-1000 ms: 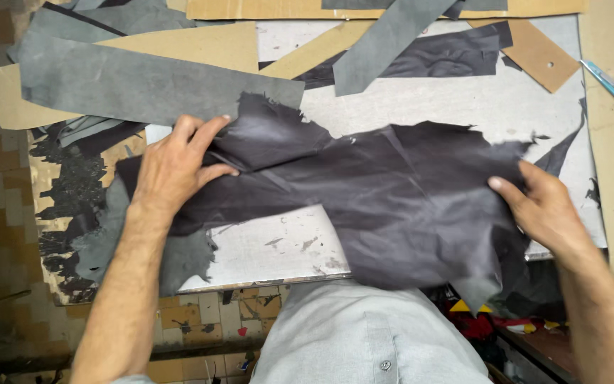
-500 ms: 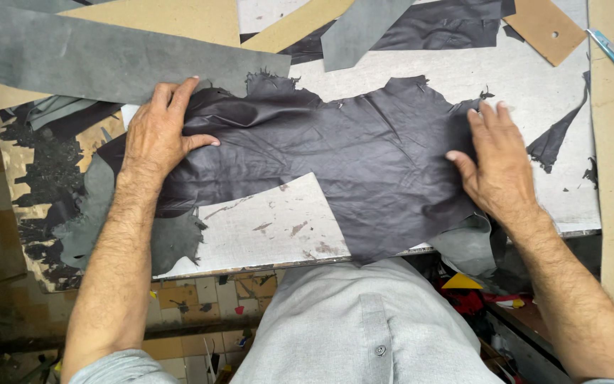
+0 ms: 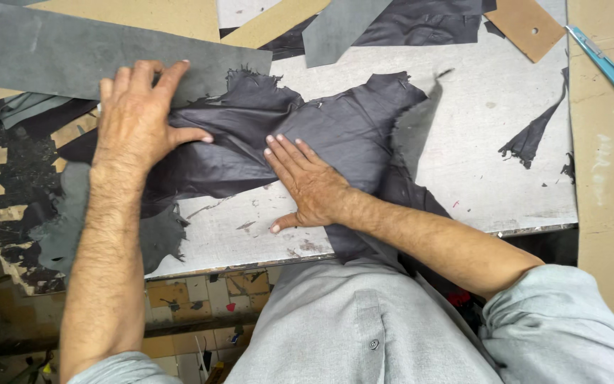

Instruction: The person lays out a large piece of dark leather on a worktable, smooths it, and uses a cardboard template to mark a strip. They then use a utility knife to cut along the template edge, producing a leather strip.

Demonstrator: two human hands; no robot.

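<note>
A large dark purple-black leather hide point(image 3: 349, 128) with ragged edges lies on a scratched grey work table point(image 3: 477, 135). My left hand point(image 3: 140, 117) lies flat, fingers spread, on the hide's left end where it meets a grey leather strip point(image 3: 51, 53). Pressed flat on the hide's middle is my right hand point(image 3: 307, 181), fingers pointing up-left and thumb on the bare table. Neither hand grips anything. Part of the hide hangs over the table's near edge under my right forearm.
A light blue utility knife point(image 3: 602, 60) rests on a cardboard strip point(image 3: 595, 163) at the right. A brown cardboard pattern piece point(image 3: 527, 25) and more dark leather point(image 3: 421, 21) lie at the back. Dark scraps point(image 3: 534, 135) and offcuts point(image 3: 23, 171) litter the table's right and left sides.
My right hand has slid left from the hide's right end to its middle, and the hide's right part now lies bunched nearer the centre. My left hand stays on the left end.
</note>
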